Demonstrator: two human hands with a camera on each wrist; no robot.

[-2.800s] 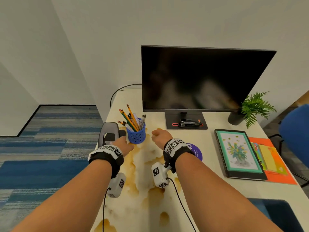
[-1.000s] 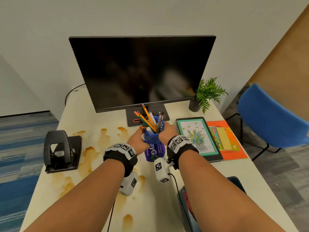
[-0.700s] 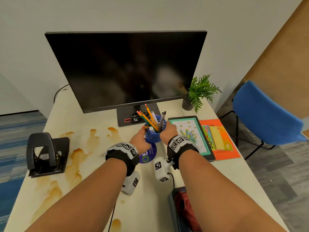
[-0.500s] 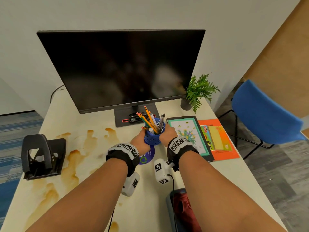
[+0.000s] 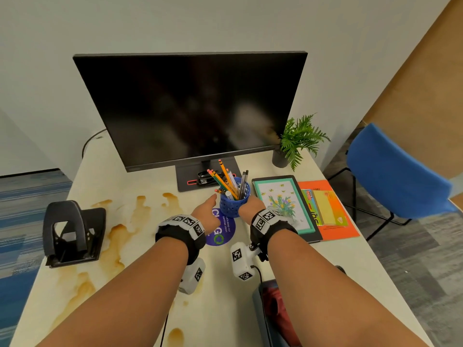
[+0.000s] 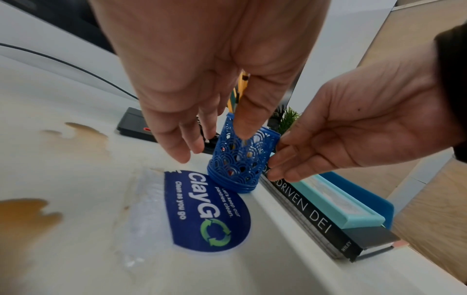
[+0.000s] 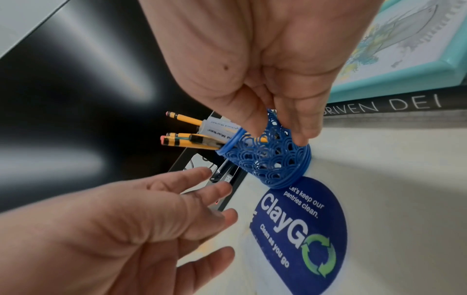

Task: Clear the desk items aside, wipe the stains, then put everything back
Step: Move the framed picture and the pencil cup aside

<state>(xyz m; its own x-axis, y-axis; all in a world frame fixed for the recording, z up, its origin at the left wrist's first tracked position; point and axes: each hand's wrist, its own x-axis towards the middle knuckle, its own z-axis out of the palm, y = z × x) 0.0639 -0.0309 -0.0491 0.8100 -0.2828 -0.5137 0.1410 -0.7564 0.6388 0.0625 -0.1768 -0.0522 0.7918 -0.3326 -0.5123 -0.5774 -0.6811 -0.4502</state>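
Observation:
A blue lattice pencil cup (image 5: 234,207) full of pencils and pens stands upright on the desk, at the far edge of a round blue ClayGo sticker (image 5: 221,232). It sits just left of a dark book (image 6: 313,214). My right hand (image 5: 251,206) pinches the cup (image 7: 274,159) near its rim, thumb on one side and fingers on the other. My left hand (image 5: 206,211) hovers beside the cup's left side with fingers straight and spread, holding nothing. Brown stains (image 5: 119,235) cover the left half of the desk (image 5: 333,266).
A black hole punch (image 5: 71,234) sits on the stains at the left edge. A monitor (image 5: 195,108) stands at the back with a stapler (image 5: 208,177) on its base. Right of the cup lie a framed flower picture (image 5: 284,204), an orange folder (image 5: 333,225) and a potted plant (image 5: 298,142). A blue chair (image 5: 395,176) stands beside the desk.
Both hands carried the pencil cup from the stained left side to the right and set it down by the sticker. My left hand has let go and opened.

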